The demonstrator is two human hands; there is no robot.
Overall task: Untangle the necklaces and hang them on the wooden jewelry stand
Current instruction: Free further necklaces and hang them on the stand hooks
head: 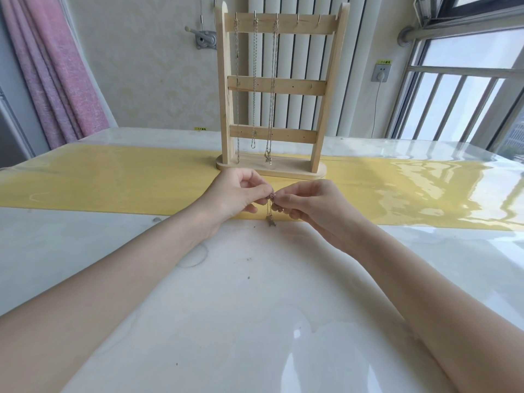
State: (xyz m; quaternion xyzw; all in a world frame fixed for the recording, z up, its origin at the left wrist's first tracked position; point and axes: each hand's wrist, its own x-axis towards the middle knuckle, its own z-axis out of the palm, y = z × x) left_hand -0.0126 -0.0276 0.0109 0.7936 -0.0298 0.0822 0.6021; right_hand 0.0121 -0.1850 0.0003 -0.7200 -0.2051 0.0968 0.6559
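Your left hand [236, 194] and right hand [307, 207] both pinch a tangled necklace [270, 207], its pendant [270, 222] touching the table [226, 307]. Three chains [254, 89] hang on the wooden jewelry stand [276, 89] just behind.

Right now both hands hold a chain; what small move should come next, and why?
Probably lift the necklace, pinched between left hand and right hand, toward the fourth hook on the wooden jewelry stand: three chains already hang there, and that hook looks free.
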